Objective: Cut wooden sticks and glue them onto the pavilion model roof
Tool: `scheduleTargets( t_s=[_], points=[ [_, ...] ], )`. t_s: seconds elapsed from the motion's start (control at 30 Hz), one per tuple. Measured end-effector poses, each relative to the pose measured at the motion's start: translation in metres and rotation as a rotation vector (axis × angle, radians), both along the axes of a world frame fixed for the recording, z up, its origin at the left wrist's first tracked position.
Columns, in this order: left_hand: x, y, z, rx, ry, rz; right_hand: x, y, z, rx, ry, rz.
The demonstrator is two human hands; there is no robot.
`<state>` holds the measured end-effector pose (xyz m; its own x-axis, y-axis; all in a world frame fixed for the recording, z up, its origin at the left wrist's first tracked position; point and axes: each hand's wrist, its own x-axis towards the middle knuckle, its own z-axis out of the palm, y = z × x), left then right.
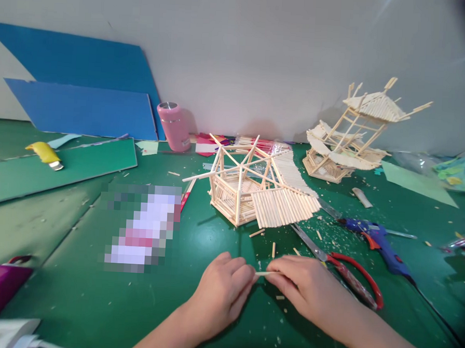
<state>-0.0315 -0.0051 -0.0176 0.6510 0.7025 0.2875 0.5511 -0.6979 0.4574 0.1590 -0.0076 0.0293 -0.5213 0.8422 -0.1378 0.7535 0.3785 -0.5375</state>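
Here's the thin wooden stick [265,273], low and just right of centre, its long axis running almost level from nine o'clock to three, one end aimed at each hand! The left hand [226,284] pinches it from nine o'clock, fingers curled in tight; the right hand [308,284] nips it narrowly from three. A short bare stretch bridges the fingertips, and how far it runs inside either grip I cannot tell.

Look around the stick: at eleven o'clock stands the open-topped stick frame [238,195], a slatted roof panel [285,207] spreading at its right side. Out at one o'clock, well apart, leans a two-roofed stick model [347,141]. Red-handled scissors [354,279] lie at three, beside the right hand, and the blue glue gun [380,243] rests between two and three!
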Motion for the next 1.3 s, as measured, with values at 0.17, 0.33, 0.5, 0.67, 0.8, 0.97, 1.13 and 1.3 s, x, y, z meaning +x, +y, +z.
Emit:
scheduleTargets(
  t_s=[0.17,0.33,0.5,0.67,0.8,0.97,1.13,1.3],
  points=[
    [0.000,0.000,-0.004,-0.030,-0.004,0.065,-0.007,-0.003,-0.011,0.144,-0.038,-0.013],
    [-0.001,0.003,-0.008,-0.072,0.010,0.142,-0.016,-0.007,-0.025,0.248,-0.018,-0.049],
    [-0.002,0.005,0.004,-0.273,-0.103,0.010,-0.003,0.002,-0.011,0.045,0.028,0.059],
    [-0.003,0.005,0.017,-0.682,-0.361,-0.073,0.012,0.013,-0.004,-0.501,0.448,0.105],
    [-0.003,0.010,0.007,-0.491,-0.315,0.170,0.008,0.010,-0.017,-0.635,0.721,-0.177],
    [-0.003,0.017,-0.007,-0.170,-0.077,0.284,-0.001,0.006,-0.022,-0.647,0.783,-0.255],
    [-0.005,0.019,-0.010,-0.114,0.013,0.332,-0.004,0.005,-0.024,-0.731,0.821,-0.254],
    [-0.006,0.018,-0.007,-0.056,-0.099,0.384,-0.008,0.003,-0.022,-0.715,0.853,-0.268]
  ],
)
